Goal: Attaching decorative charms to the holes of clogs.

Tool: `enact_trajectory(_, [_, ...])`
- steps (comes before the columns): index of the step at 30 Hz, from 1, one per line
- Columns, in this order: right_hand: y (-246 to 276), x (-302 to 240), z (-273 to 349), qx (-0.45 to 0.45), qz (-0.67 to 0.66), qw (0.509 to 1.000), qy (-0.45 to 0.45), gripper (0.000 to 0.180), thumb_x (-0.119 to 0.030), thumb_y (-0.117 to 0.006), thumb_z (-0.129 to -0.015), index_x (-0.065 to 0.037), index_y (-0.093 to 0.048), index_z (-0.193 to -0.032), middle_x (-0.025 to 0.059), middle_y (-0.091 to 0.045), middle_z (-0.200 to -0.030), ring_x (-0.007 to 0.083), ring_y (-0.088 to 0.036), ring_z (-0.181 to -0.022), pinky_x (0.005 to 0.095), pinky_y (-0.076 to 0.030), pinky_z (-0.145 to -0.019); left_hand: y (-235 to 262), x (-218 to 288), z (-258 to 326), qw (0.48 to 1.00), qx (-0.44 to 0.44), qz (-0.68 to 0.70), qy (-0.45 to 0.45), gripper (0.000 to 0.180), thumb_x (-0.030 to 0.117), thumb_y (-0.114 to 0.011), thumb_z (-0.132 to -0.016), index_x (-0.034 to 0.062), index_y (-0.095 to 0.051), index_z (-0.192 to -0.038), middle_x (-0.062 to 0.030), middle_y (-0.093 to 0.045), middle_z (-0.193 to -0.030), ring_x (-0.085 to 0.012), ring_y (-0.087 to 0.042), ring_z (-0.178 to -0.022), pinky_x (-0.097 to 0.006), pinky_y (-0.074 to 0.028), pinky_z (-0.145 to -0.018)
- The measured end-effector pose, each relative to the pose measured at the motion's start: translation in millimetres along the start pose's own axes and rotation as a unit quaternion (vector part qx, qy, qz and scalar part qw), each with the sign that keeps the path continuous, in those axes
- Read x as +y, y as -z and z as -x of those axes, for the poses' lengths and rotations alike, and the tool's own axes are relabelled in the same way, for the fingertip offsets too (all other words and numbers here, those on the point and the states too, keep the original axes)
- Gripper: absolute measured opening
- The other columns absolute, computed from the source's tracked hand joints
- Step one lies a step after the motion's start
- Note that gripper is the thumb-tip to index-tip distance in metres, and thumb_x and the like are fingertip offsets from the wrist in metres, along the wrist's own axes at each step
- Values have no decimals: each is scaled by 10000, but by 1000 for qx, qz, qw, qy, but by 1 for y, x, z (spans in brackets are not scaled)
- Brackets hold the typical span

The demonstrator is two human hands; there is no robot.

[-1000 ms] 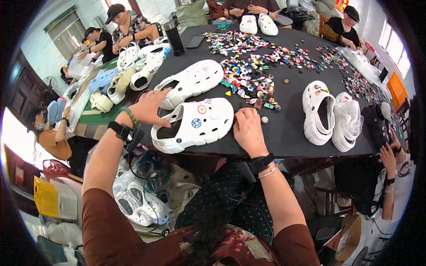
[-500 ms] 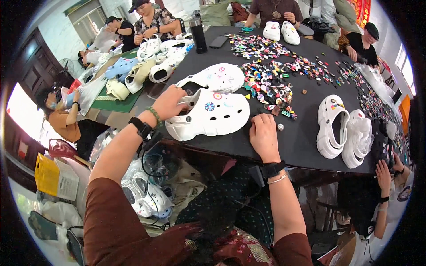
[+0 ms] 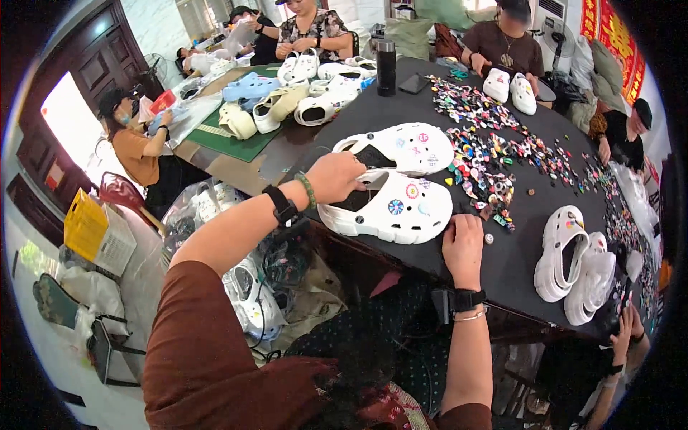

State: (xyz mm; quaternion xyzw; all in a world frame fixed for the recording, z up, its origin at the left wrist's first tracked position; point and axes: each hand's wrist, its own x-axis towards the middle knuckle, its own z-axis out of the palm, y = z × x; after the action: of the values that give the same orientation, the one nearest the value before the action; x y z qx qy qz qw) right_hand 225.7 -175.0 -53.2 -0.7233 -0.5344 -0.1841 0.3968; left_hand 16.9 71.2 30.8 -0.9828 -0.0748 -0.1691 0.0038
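Observation:
Two white clogs with colourful charms on their toes lie side by side at the table's near edge, toes to the right. My left hand is closed at the openings of the near clog and the far clog, its fingertips over the edges where the two meet. I cannot tell how firmly it grips the far one. Next to the near clog's toe, my right hand rests on the table with curled fingers, their tips hidden. A small round charm lies just right of it.
Loose charms spread across the black table. Another white clog pair stands at the right, one clog holding clear plastic. A black bottle and a phone are at the back. Several people work around; a co-worker's hands reach in lower right.
The view has swung left, so everything appears farther right. The near clog has tilted, showing more of its opening and top, and now lies against the far clog. My right hand stays by the toe.

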Motion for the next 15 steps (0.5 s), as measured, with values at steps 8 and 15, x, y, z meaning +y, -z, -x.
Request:
enact_trajectory(8, [1, 1, 0, -18, 12, 1000, -15, 115, 39, -598, -779, 6, -570, -886, 157, -573, -886, 359, -530, -888, 447, -443, -799, 26, 21, 18, 994, 82, 15, 68, 189, 186, -684, -811, 53, -565, -746, -121, -595, -754, -333, -580, -835, -452, -477, -697])
enact_trajectory(15, [7, -3, -6, -31, 18, 999, -38, 95, 23, -598, -790, -11, -577, -876, 142, -576, -892, 347, -537, -890, 437, -447, -807, 45, -68, 7, 949, 224, -91, 204, 189, 220, -683, -806, 56, -614, -868, -195, -598, -877, -402, -591, -849, -486, -488, -720])
